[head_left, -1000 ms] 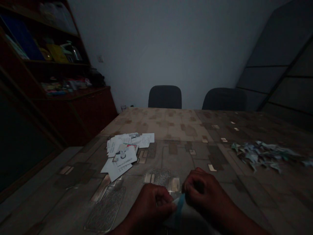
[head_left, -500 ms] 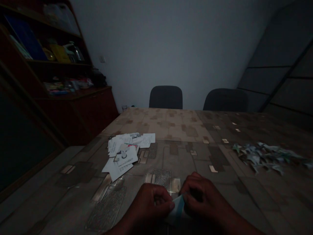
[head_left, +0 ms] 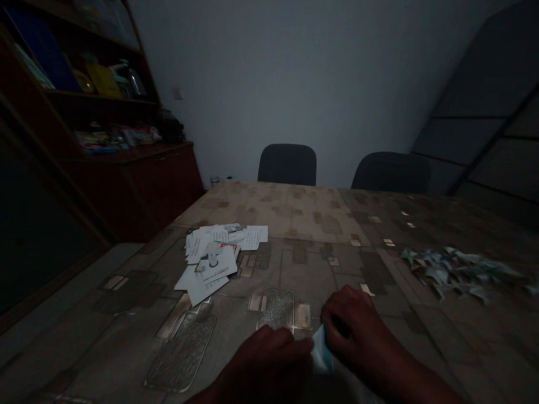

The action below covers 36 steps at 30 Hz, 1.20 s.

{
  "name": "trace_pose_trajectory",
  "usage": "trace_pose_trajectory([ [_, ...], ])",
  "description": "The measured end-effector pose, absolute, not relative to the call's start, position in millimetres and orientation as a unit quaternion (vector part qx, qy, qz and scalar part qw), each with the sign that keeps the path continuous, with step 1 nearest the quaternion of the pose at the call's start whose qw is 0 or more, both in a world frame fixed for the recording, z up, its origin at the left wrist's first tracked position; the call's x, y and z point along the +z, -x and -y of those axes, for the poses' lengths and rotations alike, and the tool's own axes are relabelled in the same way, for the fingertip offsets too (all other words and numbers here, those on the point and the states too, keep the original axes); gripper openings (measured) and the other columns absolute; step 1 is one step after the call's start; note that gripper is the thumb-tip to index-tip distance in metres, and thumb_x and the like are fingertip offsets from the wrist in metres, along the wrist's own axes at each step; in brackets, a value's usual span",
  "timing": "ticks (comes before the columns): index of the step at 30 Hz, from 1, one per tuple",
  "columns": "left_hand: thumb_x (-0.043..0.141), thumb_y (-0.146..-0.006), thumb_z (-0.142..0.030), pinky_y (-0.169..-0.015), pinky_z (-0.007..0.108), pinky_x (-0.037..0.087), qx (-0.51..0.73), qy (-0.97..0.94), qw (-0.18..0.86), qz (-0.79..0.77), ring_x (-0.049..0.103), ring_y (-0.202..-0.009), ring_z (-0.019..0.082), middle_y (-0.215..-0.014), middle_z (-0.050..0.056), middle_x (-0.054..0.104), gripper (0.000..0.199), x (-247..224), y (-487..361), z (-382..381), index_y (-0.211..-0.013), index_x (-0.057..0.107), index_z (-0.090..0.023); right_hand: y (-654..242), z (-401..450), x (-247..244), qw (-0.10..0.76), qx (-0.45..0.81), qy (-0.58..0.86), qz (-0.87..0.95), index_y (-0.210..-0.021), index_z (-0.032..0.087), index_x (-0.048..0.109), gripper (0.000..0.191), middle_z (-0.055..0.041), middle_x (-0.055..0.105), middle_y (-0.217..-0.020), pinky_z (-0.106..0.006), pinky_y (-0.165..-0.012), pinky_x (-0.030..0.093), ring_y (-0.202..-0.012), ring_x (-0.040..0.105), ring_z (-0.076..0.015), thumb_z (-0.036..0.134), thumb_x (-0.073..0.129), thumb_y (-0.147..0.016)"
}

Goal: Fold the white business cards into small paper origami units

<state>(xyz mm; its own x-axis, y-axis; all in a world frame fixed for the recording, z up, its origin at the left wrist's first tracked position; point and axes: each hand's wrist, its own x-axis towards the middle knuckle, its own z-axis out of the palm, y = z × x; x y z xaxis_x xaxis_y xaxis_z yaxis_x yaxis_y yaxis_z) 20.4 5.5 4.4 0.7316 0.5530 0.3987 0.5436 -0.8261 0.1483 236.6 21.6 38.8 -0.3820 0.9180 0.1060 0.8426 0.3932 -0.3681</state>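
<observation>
Between my hands, low over the near side of the table, is a small folded paper (head_left: 322, 352), white with a light blue-green part. My left hand (head_left: 275, 356) pinches its left edge between closed fingers. From the right, my right hand (head_left: 351, 321) grips the paper's upper right edge with curled fingers. The lower part of the paper fades into shadow. A loose pile of white printed cards (head_left: 214, 261) lies ahead of my left hand. Off to the right is a heap of small folded paper pieces (head_left: 457, 269), pale with some green.
A patterned brown cloth covers the table (head_left: 303, 224). Two dark chairs, one at the centre (head_left: 287, 164) and one farther right (head_left: 391, 171), stand at its far side against the wall. A dark red cabinet with shelves (head_left: 147, 177) fills the left. The light is dim.
Both hands have shifted slightly right with the paper. My right hand has risen and turned more knuckles-up, and my left fingers now reach further across the paper. The view has tilted slightly.
</observation>
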Motion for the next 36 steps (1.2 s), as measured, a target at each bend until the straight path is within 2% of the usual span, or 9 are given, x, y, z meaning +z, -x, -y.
trace_pose_trajectory([
  [2, 0.046, -0.095, -0.018, -0.053, 0.027, 0.038, 0.222, -0.928, 0.012, -0.298, 0.052, -0.054, 0.015, -0.069, -0.002, 0.062, 0.012, 2.9, -24.0, -2.5, -0.103, 0.055, -0.021, -235.3, -20.0, 41.3, 0.141, 0.117, 0.546, 0.818, -0.069, 0.019, 0.060, 0.013, -0.0033, 0.063, -0.071, -0.038, -0.074, 0.035, -0.077, 0.055, -0.0236, 0.009, 0.056, -0.076],
  [7, 0.048, -0.094, -0.017, -0.053, 0.027, 0.037, 0.224, -0.928, 0.005, -0.298, 0.051, -0.055, 0.015, -0.070, -0.001, 0.062, 0.012, 5.1, -25.1, 0.1, -0.104, 0.053, -0.020, -227.6, -15.6, 40.8, 0.171, 0.168, 0.564, 0.790, -0.077, 0.020, 0.058, 0.009, -0.0028, 0.062, -0.080, -0.039, -0.078, 0.035, -0.082, 0.054, -0.0247, 0.019, 0.067, -0.077],
  [14, 0.046, -0.095, -0.017, -0.055, 0.027, 0.039, 0.213, -0.930, 0.023, -0.299, 0.054, -0.057, 0.015, -0.072, -0.001, 0.062, 0.014, 2.3, -23.4, 2.0, -0.107, 0.053, -0.020, -222.0, -14.6, 33.3, 0.194, 0.227, 0.580, 0.758, -0.079, 0.020, 0.055, 0.013, -0.0013, 0.059, -0.085, -0.036, -0.077, 0.036, -0.088, 0.053, -0.0241, 0.013, 0.065, -0.075],
  [18, 0.041, -0.097, -0.019, -0.048, 0.027, 0.035, 0.244, -0.926, -0.003, -0.288, 0.049, -0.051, 0.015, -0.064, -0.001, 0.059, 0.016, 1.3, -16.3, 5.8, -0.106, 0.055, -0.018, -230.5, -20.9, 29.2, 0.208, 0.233, 0.578, 0.754, -0.080, 0.021, 0.054, 0.012, -0.0011, 0.059, -0.085, -0.035, -0.078, 0.036, -0.087, 0.053, -0.0231, 0.012, 0.061, -0.076],
  [21, 0.045, -0.097, -0.025, -0.044, 0.026, 0.032, 0.247, -0.925, -0.018, -0.287, 0.045, -0.047, 0.014, -0.061, -0.001, 0.058, 0.017, -2.3, -8.0, 8.9, -0.109, 0.055, -0.017, -238.2, -26.1, 25.4, 0.215, 0.222, 0.580, 0.754, -0.080, 0.021, 0.055, 0.012, -0.0014, 0.060, -0.085, -0.035, -0.078, 0.036, -0.086, 0.053, -0.0232, 0.010, 0.059, -0.076],
  [25, 0.047, -0.097, -0.030, -0.042, 0.025, 0.033, 0.259, -0.920, -0.042, -0.290, 0.047, -0.044, 0.014, -0.059, -0.003, 0.060, 0.015, -10.9, -2.1, 9.4, -0.106, 0.056, -0.021, -238.5, -24.5, 22.9, 0.220, 0.210, 0.579, 0.757, -0.081, 0.021, 0.056, 0.013, -0.0020, 0.061, -0.086, -0.037, -0.079, 0.036, -0.088, 0.053, -0.0246, 0.009, 0.057, -0.076],
  [30, 0.029, -0.103, -0.033, -0.041, 0.024, 0.033, 0.283, -0.913, -0.055, -0.290, 0.046, -0.041, 0.013, -0.057, -0.003, 0.059, 0.028, -12.8, -6.2, 7.1, -0.106, 0.054, -0.022, -220.6, -10.8, 15.9, 0.234, 0.186, 0.568, 0.767, -0.086, 0.022, 0.055, 0.018, -0.0038, 0.059, -0.094, -0.040, -0.082, 0.036, -0.094, 0.052, -0.0270, 0.012, 0.063, -0.073],
  [33, 0.012, -0.104, -0.032, -0.040, 0.024, 0.032, 0.311, -0.903, -0.066, -0.290, 0.044, -0.039, 0.013, -0.052, -0.003, 0.055, 0.044, -10.7, -10.6, 7.3, -0.103, 0.054, -0.021, -214.4, -6.8, 12.3, 0.228, 0.207, 0.553, 0.774, -0.090, 0.023, 0.056, 0.026, -0.0064, 0.058, -0.112, -0.043, -0.089, 0.035, -0.107, 0.051, -0.0297, 0.011, 0.066, -0.070],
  [36, 0.009, -0.104, -0.028, -0.039, 0.025, 0.031, 0.349, -0.883, -0.079, -0.303, 0.042, -0.038, 0.014, -0.051, -0.003, 0.052, 0.045, -13.2, -9.5, 8.6, -0.102, 0.053, -0.023, -217.7, -7.9, 13.9, 0.239, 0.225, 0.562, 0.760, -0.091, 0.023, 0.057, 0.020, -0.0085, 0.054, -0.125, -0.046, -0.095, 0.033, -0.122, 0.044, -0.0320, 0.016, 0.065, -0.075],
])
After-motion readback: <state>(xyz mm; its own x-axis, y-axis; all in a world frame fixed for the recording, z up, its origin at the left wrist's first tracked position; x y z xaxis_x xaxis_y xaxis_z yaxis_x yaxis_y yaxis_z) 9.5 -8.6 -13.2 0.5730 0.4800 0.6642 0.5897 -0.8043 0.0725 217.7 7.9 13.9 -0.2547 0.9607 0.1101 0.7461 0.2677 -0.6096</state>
